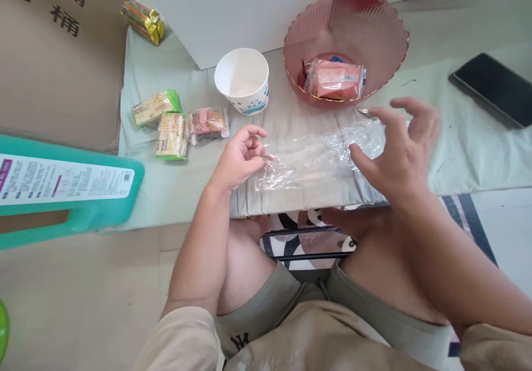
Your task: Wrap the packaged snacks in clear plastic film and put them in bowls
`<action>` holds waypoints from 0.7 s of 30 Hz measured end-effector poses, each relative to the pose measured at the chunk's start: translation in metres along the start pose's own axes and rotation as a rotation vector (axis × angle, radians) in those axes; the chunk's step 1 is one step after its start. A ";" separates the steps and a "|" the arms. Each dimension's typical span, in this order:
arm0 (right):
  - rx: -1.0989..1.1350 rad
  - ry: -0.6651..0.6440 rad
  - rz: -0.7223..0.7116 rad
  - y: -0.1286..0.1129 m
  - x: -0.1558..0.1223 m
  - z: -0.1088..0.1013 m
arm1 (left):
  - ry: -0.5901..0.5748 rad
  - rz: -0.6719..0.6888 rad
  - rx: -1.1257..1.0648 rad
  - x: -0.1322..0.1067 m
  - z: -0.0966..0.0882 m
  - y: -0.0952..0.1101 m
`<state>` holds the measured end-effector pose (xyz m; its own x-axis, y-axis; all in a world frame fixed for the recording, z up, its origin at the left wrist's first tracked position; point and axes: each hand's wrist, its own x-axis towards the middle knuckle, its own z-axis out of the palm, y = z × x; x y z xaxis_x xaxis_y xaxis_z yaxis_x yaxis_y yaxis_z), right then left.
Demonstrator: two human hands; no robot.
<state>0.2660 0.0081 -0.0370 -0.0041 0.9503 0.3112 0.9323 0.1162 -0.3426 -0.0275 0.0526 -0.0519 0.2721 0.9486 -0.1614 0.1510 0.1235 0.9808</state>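
Along the cloth's left side lie three snack packs, then a paper cup; below the cup, the left hand curls at the left end of a clear plastic bag, though I cannot tell whether it pinches the film; the bag lies crumpled near the cloth's front edge and could slide or bunch if held loosely; its long axis runs sideways, right end angled slightly farther back; over that end the right hand is spread, thumb and fingers apart; farther right lies a phone.

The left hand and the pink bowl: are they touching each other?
Apart. The head view plainly shows a strip of pale cloth between the left hand and the pink bowl.
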 end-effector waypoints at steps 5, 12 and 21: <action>0.123 -0.264 -0.300 -0.024 0.031 -0.006 | -0.100 -0.016 -0.069 0.000 0.001 0.006; 0.252 -0.869 -0.300 -0.059 0.079 0.020 | -0.204 -0.038 -0.133 -0.005 -0.002 0.011; 0.679 -0.771 0.168 -0.030 0.032 0.013 | 0.028 -0.090 -0.166 0.003 -0.004 0.008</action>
<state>0.2331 0.0386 -0.0287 -0.3457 0.8684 -0.3554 0.5436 -0.1234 -0.8302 -0.0294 0.0579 -0.0437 0.2380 0.9390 -0.2482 0.0140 0.2522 0.9676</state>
